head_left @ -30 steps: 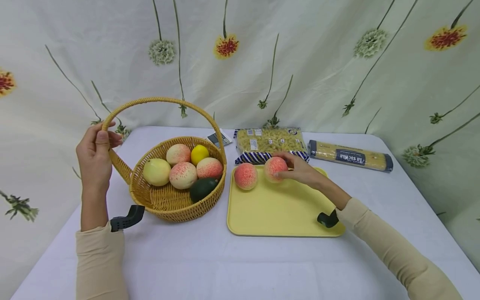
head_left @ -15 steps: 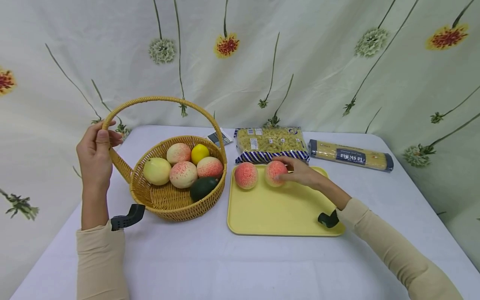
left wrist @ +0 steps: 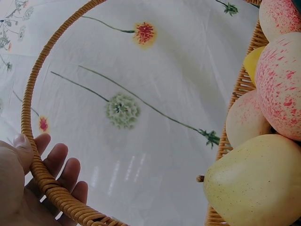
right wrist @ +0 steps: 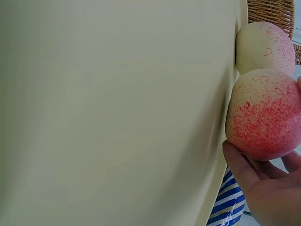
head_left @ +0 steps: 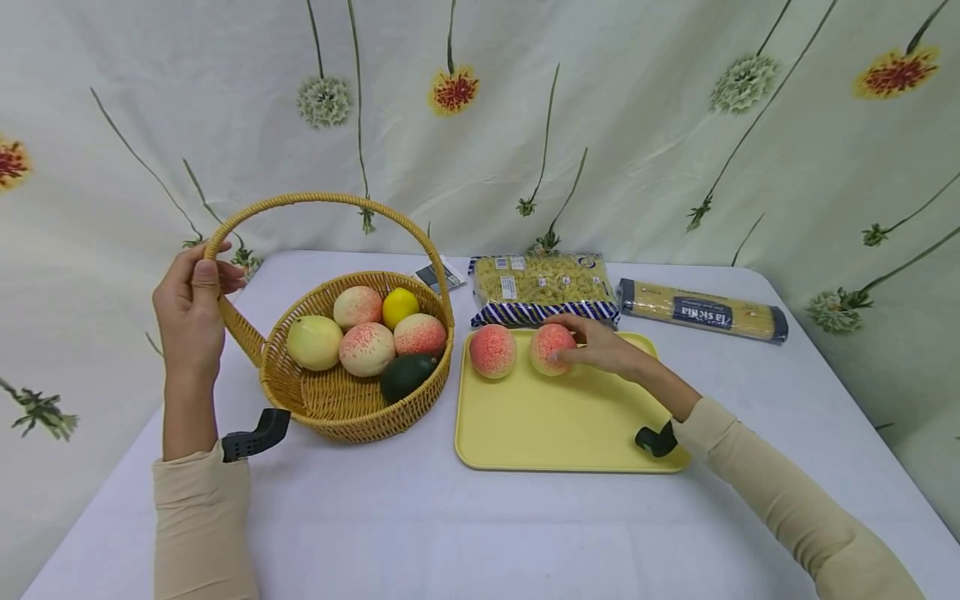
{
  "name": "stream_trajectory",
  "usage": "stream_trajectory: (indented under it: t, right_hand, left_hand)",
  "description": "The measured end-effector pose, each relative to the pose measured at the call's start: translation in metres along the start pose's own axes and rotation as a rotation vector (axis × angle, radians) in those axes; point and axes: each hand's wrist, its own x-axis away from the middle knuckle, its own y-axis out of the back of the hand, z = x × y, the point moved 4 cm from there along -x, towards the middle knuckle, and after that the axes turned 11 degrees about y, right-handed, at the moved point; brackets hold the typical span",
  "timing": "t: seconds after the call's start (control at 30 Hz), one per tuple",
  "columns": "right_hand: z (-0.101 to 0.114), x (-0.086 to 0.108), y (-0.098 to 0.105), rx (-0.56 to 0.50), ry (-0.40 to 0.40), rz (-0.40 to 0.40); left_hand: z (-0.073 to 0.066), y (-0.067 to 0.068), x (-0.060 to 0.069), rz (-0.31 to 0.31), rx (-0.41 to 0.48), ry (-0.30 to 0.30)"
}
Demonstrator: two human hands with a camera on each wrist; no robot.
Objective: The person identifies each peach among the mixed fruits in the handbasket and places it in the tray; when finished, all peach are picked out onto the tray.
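Observation:
My left hand (head_left: 189, 308) grips the side of the tall arched handle (head_left: 322, 198) of a wicker basket (head_left: 337, 429). The left wrist view shows the thumb and fingers of this hand (left wrist: 42, 183) around the woven handle (left wrist: 29, 89). On the back part of a yellow tray (head_left: 555, 425), my right hand (head_left: 600, 343) holds a pink peach (head_left: 549, 348), fingers behind it and thumb at its near side. Another peach (head_left: 492, 351) lies just left of it. From the right wrist, the held peach (right wrist: 264, 115) rests against the fingers of my hand (right wrist: 273, 188).
The basket holds a pale yellow fruit (head_left: 313, 342), several peaches (head_left: 367, 350), a lemon (head_left: 400, 307) and a dark green avocado (head_left: 407, 377). Behind the tray lie a pasta bag (head_left: 542, 285) and a spaghetti pack (head_left: 702, 311). A small packet (head_left: 442, 276) sits behind the basket.
Compared with a second ago, the right hand and its peach sit very slightly lower, with the fingers a little shifted on the peach. The left hand and basket have stayed put.

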Motion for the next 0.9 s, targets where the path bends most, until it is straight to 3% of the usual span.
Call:
stream_trajectory:
  t: [0.9]
  right_hand:
    - [-0.0035, 0.0016, -0.0039, -0.074, 0.005, 0.004]
  left_hand:
    - [0.0017, 0.0008, -0.0006, -0.011, -0.041, 0.005]
